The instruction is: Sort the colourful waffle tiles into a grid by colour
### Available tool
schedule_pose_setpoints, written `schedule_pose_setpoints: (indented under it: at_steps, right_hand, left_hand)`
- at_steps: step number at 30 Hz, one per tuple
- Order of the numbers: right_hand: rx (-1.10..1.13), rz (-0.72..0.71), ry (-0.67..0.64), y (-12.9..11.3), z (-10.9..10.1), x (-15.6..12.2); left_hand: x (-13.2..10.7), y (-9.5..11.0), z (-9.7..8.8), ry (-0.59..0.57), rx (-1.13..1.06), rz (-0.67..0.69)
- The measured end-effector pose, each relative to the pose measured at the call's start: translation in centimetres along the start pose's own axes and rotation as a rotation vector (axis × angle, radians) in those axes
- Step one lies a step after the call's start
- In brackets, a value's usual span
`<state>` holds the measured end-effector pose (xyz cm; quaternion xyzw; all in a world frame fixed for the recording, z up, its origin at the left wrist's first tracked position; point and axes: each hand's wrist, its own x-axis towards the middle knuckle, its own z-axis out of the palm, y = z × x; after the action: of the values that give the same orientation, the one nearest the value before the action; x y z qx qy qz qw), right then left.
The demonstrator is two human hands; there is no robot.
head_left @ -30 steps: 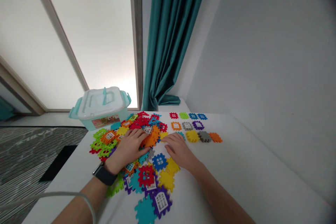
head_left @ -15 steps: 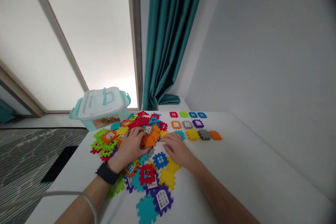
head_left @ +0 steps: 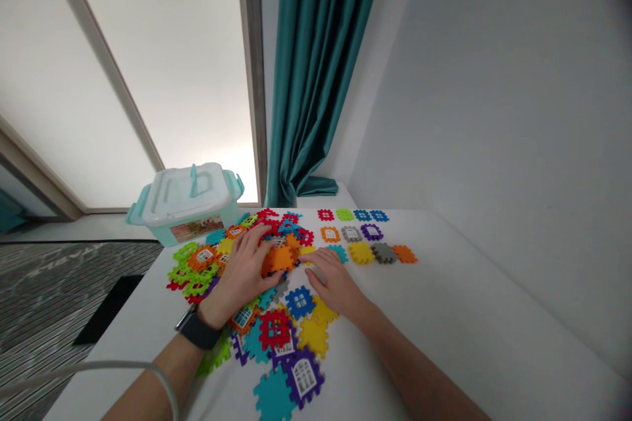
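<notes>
My left hand (head_left: pixel 247 264), a dark watch (head_left: pixel 198 327) at its wrist, lies over the heap with thumb and fingers spread. An orange interlocking tile (head_left: pixel 281 258) is between its thumb and fingertips, but I see no firm grip. Right of the heap, my right hand (head_left: pixel 332 279) rests low with thumb apart from fingers, its fingertips by a yellow tile (head_left: pixel 307 251). Just in front of the hands are a blue window tile (head_left: pixel 299 302), a red tile (head_left: pixel 275 329), a purple tile with a white window (head_left: pixel 304 376) and a turquoise tile (head_left: pixel 274 395).
A lidded turquoise box (head_left: pixel 190 204) stands at the back left. Beyond my right hand, sorted tiles lie in rows, among them a stack of yellow tiles (head_left: pixel 361 252), a grey stack (head_left: pixel 384 253) and orange tiles (head_left: pixel 405 254). A pale cable (head_left: pixel 123 364) crosses at lower left.
The fingers of my left hand have reached slightly farther up the heap and spread, with more of the orange tile showing. My right hand has hardly moved.
</notes>
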<state>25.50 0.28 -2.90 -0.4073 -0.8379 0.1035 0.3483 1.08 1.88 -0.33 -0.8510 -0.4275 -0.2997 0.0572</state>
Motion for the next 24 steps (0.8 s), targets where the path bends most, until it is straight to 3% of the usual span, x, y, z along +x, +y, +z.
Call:
schedule_pose_setpoints:
  at_steps: [14, 24]
  right_hand:
    - [0.029, -0.099, 0.124, -0.8, 0.1, 0.0]
    - [0.016, -0.143, 0.048, -0.9, -0.1, -0.2]
  left_hand:
    - [0.1, 0.9, -0.4, 0.071, -0.086, 0.093]
    - [-0.1, 1.5, -0.4, 0.045, -0.16, 0.139]
